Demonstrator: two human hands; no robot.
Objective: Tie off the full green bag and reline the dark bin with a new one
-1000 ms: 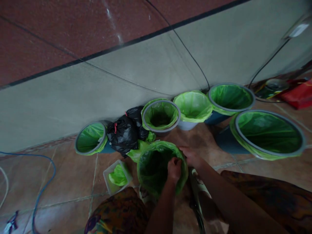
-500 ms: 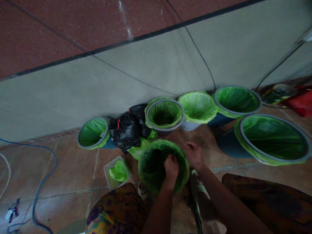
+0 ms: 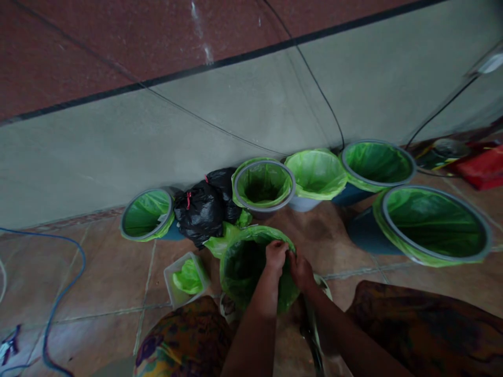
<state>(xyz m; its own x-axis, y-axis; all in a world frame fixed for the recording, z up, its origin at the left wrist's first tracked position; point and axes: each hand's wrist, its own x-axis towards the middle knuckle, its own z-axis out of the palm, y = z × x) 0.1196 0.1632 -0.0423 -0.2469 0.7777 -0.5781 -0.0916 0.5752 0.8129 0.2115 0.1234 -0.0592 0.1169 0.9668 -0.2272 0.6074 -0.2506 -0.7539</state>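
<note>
Left hand (image 3: pixel 276 255): fingers curled, liner edge pinched at the rim. Right hand (image 3: pixel 302 271): also closed on the liner edge, just beside the left; exact finger placement can't be told. The green liner (image 3: pixel 231 246) is draped over the mouth of the front bin (image 3: pixel 245 267), which is set on the tiled floor (image 3: pixel 113 283) between the patterned-cloth knees. Bin body mostly hidden.

Loose green plastic (image 3: pixel 220 241) is seen by the bin's far left side. Clear box (image 3: pixel 170 283), with a crumpled green bag (image 3: pixel 188 277) held inside, is placed to the left. Behind: black bags (image 3: pixel 200 212) with red ties, flanked by the left blue bin (image 3: pixel 173 229) and the grey-ringed bin (image 3: pixel 264 208). Next along the wall (image 3: pixel 220 115): white bin (image 3: pixel 302 203), then rear blue bin (image 3: pixel 348 195). Right blue bin (image 3: pixel 367 233) is tilted, nearer. All lined in green. Red item (image 3: pixel 481 167) is seen far right, blue hose (image 3: pixel 58 301) far left.
</note>
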